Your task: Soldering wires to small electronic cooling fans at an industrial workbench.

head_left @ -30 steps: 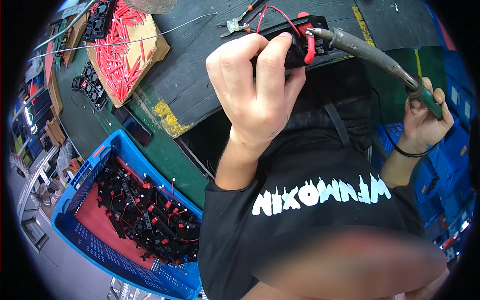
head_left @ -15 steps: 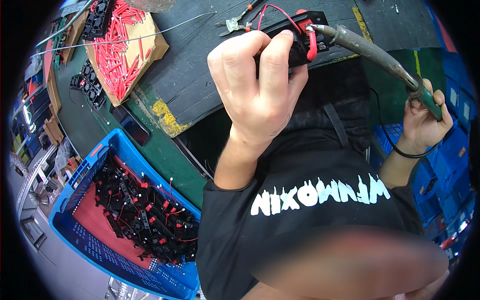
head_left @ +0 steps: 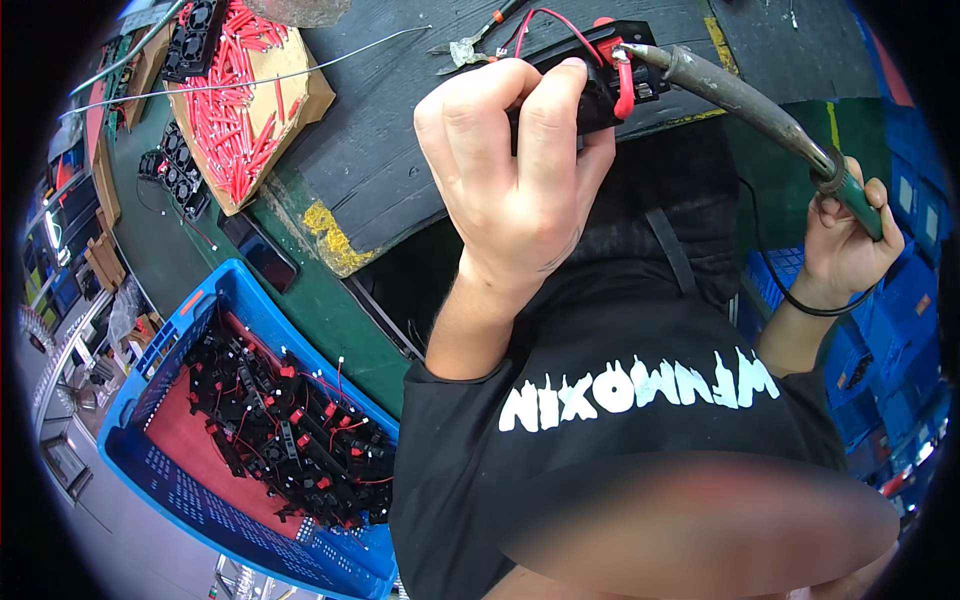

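My left hand [head_left: 520, 160] is closed around a black plastic fan housing [head_left: 640, 97] with a red part and red wires, held over the dark bench top. My right hand [head_left: 848, 235] grips the green handle of a soldering iron [head_left: 745, 105]. The iron's tip touches the red part of the housing, where a short thick red wire [head_left: 625, 90] bends down. My left fingers hide much of the housing. Just beyond the left hand lies a pair of cutting pliers [head_left: 465, 50] with orange-marked handles.
A cardboard tray [head_left: 312, 88] of red sleeved wires lies at the far left, with black fan units [head_left: 175, 170] beside it. A phone [head_left: 262, 252] rests on the green table. At lower left, a blue crate [head_left: 150, 400] holds many black parts. A thin solder wire [head_left: 370, 55] stretches above the bench.
Almost nothing differs. Both hands, the housing and the iron's tip keep their places, apart from a very slight shift.
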Available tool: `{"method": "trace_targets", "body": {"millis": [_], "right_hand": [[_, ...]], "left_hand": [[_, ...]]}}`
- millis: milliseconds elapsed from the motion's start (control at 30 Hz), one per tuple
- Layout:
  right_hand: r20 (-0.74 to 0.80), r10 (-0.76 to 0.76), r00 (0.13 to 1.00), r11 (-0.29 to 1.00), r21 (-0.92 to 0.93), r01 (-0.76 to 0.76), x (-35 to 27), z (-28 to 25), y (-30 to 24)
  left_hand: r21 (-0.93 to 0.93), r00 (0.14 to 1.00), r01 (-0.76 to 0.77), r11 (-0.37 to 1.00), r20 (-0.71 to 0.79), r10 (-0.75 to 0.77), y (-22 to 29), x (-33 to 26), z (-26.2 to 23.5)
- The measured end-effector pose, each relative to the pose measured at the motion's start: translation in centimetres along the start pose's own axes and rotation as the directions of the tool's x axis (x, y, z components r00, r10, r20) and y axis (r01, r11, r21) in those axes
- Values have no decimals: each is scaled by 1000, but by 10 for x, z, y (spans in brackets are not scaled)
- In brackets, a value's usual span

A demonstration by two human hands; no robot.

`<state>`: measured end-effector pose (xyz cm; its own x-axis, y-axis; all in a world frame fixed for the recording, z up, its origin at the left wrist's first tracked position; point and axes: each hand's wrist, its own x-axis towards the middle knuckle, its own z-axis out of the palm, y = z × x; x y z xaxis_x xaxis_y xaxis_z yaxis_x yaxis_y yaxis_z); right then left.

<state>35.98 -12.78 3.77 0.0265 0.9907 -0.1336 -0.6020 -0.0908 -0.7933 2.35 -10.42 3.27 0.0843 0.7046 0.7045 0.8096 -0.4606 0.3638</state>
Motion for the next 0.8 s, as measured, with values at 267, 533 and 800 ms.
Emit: {"method": "trace_targets", "body": {"millis": [267, 533, 800], "right_hand": [[-23, -20, 1000, 999, -34, 19, -1, 3, 0], [2, -19, 1000, 999, -38, 19, -2, 0, 1], [-1, -9, 1000, 998, -68, 9, -3, -3, 0]], "left_hand": [[-18, 1000, -1, 1000, 4, 1, 0, 1, 1], [-8, 1000, 9, 1000, 6, -9, 0, 0, 2], [-14, 1000, 15, 1000, 21, -14, 1, -1, 2]]}}
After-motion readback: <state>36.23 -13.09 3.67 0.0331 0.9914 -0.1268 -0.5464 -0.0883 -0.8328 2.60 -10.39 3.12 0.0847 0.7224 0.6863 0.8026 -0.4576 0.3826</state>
